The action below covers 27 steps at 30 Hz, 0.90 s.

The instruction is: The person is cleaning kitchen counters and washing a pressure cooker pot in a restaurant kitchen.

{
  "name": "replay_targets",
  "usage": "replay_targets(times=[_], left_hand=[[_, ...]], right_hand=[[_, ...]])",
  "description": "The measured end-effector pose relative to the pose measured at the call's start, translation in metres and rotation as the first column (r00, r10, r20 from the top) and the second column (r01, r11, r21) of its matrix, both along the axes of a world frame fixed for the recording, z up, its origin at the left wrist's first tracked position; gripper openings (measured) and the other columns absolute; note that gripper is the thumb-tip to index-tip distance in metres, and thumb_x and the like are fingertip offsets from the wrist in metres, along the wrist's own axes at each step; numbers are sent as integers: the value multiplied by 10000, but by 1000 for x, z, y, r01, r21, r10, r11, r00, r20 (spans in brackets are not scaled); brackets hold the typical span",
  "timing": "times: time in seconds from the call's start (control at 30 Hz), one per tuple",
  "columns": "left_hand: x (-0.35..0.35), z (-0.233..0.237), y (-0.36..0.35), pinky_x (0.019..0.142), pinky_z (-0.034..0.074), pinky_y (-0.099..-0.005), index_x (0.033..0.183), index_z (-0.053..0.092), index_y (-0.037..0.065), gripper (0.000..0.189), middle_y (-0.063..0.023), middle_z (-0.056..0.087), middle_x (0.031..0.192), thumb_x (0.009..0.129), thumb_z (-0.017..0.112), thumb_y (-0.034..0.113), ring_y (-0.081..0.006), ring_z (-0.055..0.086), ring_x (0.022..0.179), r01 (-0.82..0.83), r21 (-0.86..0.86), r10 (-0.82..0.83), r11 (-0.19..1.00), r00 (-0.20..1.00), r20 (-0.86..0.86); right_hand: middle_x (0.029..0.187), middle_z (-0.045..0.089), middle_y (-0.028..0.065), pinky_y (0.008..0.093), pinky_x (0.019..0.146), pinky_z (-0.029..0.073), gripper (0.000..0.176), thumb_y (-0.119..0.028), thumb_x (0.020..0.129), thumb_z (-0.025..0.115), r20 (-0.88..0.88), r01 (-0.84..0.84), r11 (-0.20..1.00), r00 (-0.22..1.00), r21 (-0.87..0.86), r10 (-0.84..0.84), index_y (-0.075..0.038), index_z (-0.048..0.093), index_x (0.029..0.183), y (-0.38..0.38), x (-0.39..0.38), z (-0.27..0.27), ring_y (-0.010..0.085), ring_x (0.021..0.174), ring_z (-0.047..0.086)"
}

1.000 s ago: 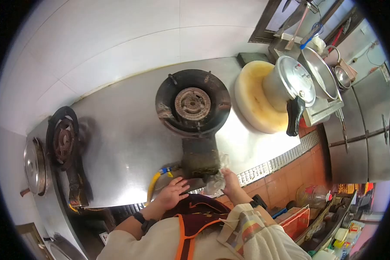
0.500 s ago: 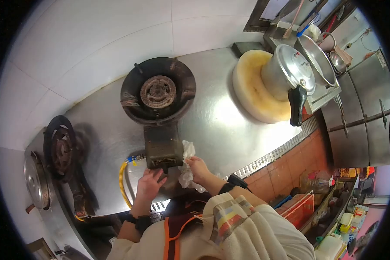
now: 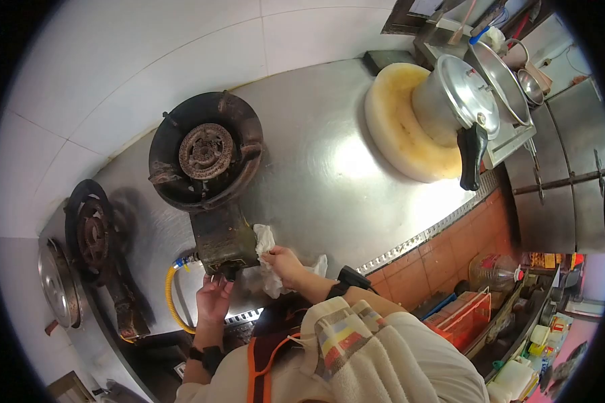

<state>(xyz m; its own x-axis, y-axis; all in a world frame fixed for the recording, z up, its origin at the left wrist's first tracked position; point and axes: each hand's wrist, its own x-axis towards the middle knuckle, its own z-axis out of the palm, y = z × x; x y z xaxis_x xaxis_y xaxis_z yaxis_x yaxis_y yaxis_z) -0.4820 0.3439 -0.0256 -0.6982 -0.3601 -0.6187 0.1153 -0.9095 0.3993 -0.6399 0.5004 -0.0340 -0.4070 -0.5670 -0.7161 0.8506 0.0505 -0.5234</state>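
Crumpled white cloth (image 3: 266, 246) against grimy burner base (image 3: 222, 236)

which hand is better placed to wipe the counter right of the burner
Right, probably. The right hand holds the cloth against the burner base, next to that bare counter. The left hand has no cloth and sits at the base's front, near the hose.

**Steel sheen, rusted iron**

The counter (image 3: 329, 174) is brushed stainless steel, smooth, with bright glare. The gas burner (image 3: 205, 151) is dark cast iron, rough, matt, rusted at its ring; the 2nd burner (image 3: 91, 232) looks alike. The cloth (image 3: 263, 240) is white, soft, crumpled. The hose (image 3: 169, 302) is smooth yellow plastic. The pressure cooker (image 3: 450, 101) is dull silvery metal, its handle (image 3: 472, 158) black plastic. The wall tiles (image 3: 148, 60) are glossy white.
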Motion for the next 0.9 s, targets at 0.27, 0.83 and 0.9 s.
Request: replay_targets(times=[0.27, 0.83, 0.9], left_hand=[[0, 4, 5, 886, 417, -409, 1025, 517, 50, 399, -123, 569, 1011, 631, 502, -8, -280, 532, 957, -2, 132, 9, 991, 998, -54], [97, 12, -64, 381, 342, -387, 910, 612, -12, 191, -130, 607, 637, 792, 558, 129, -192, 388, 365, -33, 112, 13, 993, 985, 172], [117, 7, -66, 425, 372, -393, 900, 606, -9, 166, -124, 619, 684, 788, 540, 96, -206, 436, 411, -107, 111, 76, 988, 964, 255]], right_hand=[[941, 601, 108, 319, 726, 443, 296, -184, 847, 512, -664, -63, 965, 714, 255, 222, -33, 546, 1099, 43, -81, 7, 223, 818, 567], [1357, 369, 86, 521, 1038, 173, 437, -269, 849, 460, -668, -27, 783, -541, 621, 511, -88, 472, 1247, -62, -164, -33, 230, 1303, 262], [1351, 376, 85, 521, 1036, 181, 419, -236, 840, 474, -715, 50, 814, -448, 579, 536, -83, 484, 1230, -66, -193, -39, 223, 1295, 280]])
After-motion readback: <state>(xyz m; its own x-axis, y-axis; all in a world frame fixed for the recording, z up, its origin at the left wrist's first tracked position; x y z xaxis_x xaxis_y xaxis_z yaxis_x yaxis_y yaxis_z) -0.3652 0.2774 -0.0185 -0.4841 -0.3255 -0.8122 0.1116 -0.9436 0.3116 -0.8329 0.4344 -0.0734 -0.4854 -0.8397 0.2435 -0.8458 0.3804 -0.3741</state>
